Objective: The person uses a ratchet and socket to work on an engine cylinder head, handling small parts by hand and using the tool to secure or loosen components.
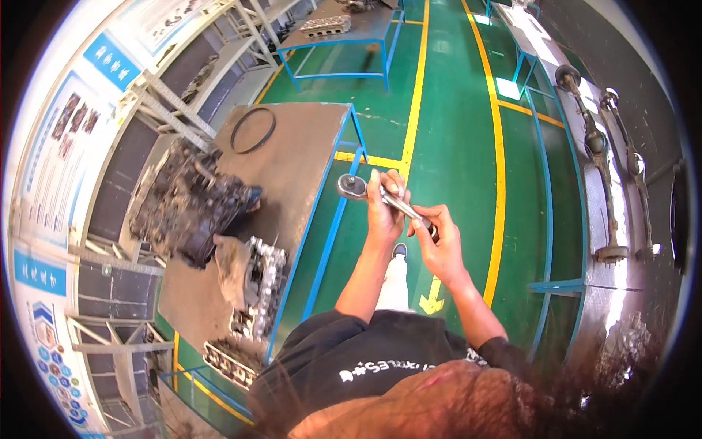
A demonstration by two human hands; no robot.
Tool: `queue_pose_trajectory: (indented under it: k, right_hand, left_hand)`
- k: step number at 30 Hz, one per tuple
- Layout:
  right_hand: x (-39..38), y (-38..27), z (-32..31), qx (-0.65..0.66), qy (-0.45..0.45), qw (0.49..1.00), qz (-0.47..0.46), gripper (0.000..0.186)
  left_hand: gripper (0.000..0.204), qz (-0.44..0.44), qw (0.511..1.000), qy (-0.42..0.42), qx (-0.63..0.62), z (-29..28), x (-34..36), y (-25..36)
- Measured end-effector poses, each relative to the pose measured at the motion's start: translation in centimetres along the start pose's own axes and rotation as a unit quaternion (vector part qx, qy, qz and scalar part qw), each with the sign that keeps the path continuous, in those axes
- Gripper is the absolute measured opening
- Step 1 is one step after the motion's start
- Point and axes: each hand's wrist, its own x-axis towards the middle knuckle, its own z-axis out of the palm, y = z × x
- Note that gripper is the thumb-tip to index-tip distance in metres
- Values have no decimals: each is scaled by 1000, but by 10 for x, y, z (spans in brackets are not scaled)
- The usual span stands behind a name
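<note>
A silver ratchet wrench (398,204) is held in the air in front of my body, over the green floor and right of the blue-framed workbench (322,124). Its round head (352,187), with the square drive showing, points to the left. My left hand (385,208) is wrapped round the shaft just behind the head. Closer to the handle's end, my right hand (441,240) grips it between thumb and fingers. Part of the handle is hidden by the fingers.
On the workbench lie a black belt loop (253,131), a dirty engine block (191,201), a brown cloth (232,272) and a cylinder head (265,285). A second bench (355,36) stands ahead. Axle shafts (596,143) lie on the right-hand bench.
</note>
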Motion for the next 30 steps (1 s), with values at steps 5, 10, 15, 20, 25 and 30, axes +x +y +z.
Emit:
queue_pose_trajectory:
  k: [5, 10, 15, 20, 25, 30]
  right_hand:
    - [207, 21, -43, -47, -46, 990, 127, 38]
    - [380, 43, -104, -33, -51, 997, 41, 47]
    - [555, 93, -180, -13, -47, 996, 71, 46]
    - [735, 148, -260, 22, 18, 1000, 3, 37]
    - [919, 155, -314, -6, 106, 994, -14, 33]
    - [1097, 211, -376, -244, 151, 928, -237, 36]
  left_hand:
    - [53, 91, 993, -39, 68, 53, 228, -14]
    - [36, 131, 986, -58, 82, 103, 432, -38]
    - [40, 149, 978, -93, 118, 105, 605, -124]
    - [43, 189, 970, -46, 144, 115, 781, -209]
    - [41, 206, 970, 32, 125, 149, 958, -259]
    - [40, 221, 967, 77, 99, 161, 1135, -318]
